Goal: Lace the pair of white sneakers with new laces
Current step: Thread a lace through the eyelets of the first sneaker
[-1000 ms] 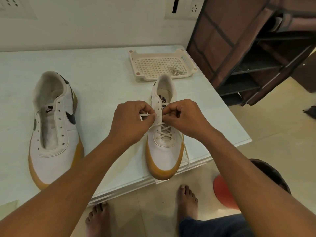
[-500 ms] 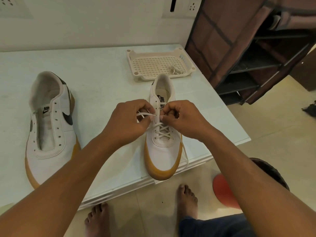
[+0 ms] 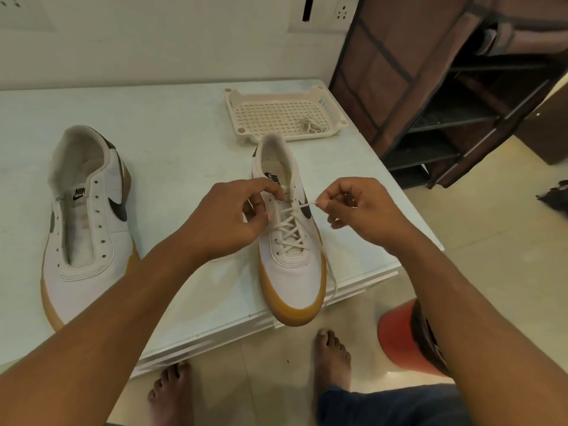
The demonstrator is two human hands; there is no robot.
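Beside sneaker [image 3: 292,272], right hand [image 3: 359,210]: pinch-grip on lace [image 3: 302,206]

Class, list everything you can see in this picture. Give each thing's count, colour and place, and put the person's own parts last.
table: one, pale white, under the shoes.
unlaced sneaker: one, white with gum sole, on the table's left.
half-laced sneaker: one, white with gum sole, at the table's near edge.
lace: one, white, crossed through the half-laced sneaker.
tray: one, cream, at the table's far edge.
spare lace: one, white, bundled in the tray.
shoe rack: one, brown, right of the table.
round object: one, red, on the floor.
left hand: grips the half-laced sneaker's eyelet edge.
right hand: pinches the lace end.
bare feet: two, on the floor.
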